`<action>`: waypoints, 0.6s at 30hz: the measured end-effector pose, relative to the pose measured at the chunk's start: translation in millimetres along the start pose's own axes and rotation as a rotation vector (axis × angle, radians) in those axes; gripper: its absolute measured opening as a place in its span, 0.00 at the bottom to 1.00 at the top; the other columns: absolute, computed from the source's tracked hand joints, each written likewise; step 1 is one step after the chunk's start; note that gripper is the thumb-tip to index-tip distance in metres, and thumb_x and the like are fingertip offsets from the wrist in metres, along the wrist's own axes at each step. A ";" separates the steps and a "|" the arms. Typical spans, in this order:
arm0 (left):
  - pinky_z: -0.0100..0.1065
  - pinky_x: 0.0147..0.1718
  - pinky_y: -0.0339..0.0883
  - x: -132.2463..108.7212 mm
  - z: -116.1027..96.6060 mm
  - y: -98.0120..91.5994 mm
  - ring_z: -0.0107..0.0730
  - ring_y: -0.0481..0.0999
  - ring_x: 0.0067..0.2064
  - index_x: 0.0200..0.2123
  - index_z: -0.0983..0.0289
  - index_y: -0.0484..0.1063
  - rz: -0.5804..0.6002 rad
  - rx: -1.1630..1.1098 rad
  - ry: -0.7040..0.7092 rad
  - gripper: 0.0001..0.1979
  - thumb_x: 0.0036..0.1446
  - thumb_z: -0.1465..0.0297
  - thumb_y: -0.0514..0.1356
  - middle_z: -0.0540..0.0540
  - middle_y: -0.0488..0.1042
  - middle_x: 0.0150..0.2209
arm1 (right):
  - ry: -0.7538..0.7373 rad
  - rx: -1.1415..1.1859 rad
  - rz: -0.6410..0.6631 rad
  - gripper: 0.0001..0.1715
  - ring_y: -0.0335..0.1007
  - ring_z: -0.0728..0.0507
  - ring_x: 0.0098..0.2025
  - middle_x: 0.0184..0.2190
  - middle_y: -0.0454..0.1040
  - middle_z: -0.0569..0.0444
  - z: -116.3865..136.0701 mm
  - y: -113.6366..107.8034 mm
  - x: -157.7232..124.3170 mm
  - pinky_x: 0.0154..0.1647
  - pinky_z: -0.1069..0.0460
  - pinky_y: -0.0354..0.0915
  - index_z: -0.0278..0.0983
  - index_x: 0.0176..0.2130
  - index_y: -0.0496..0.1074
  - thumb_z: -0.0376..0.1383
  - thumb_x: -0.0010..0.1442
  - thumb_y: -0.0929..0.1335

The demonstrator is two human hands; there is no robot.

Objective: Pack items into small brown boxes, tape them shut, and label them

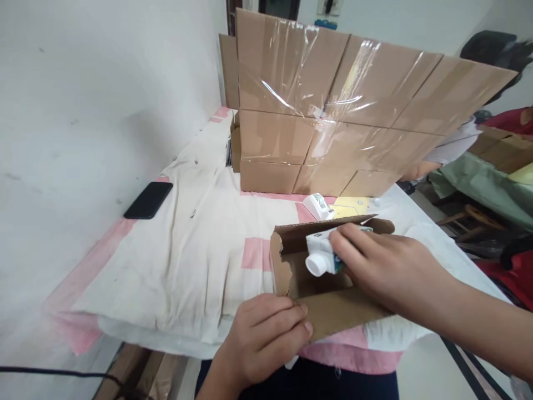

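A small open cardboard box (333, 311) sits at the near edge of the table. My left hand (266, 333) is closed on its near flap at the left corner, fingers curled over the cardboard. Over the box's opening, my right hand (375, 261) grips a white container (320, 244) with a round white cap (317, 264), tilted so that the cap points left and toward me. Part of a dark green-blue print shows on the container; my fingers hide the rest. A white tape dispenser (318, 206) lies just behind the box.
A wall of cardboard boxes wrapped in clear film (316, 111) stands at the back of the table. To the left, a black phone (149, 200) lies on the creased white and pink cloth (187, 255), near the white wall. Another person's arm (420, 169) shows behind the boxes at right.
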State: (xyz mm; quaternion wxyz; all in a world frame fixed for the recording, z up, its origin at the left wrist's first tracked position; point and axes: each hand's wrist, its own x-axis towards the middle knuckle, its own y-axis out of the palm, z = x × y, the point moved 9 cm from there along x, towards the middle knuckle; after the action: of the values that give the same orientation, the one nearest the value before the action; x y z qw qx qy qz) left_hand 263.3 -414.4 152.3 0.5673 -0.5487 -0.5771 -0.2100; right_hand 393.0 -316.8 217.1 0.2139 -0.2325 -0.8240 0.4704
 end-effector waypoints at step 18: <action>0.34 0.40 0.78 -22.0 11.1 -7.8 0.31 0.82 0.43 0.38 0.64 0.74 -0.129 -0.124 -0.114 0.06 0.65 0.75 0.57 0.54 0.83 0.36 | 0.310 1.159 0.478 0.31 0.75 0.41 0.43 0.45 0.78 0.52 18.1 95.5 0.2 0.41 0.50 0.70 0.37 0.49 0.71 0.39 0.46 0.77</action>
State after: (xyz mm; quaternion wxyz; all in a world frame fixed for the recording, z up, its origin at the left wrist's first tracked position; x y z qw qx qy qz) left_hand 246.4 -416.0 132.8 0.4840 -0.5555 -0.6283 -0.2498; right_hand 399.8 -286.0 125.2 0.3107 -0.3218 -0.3211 0.8348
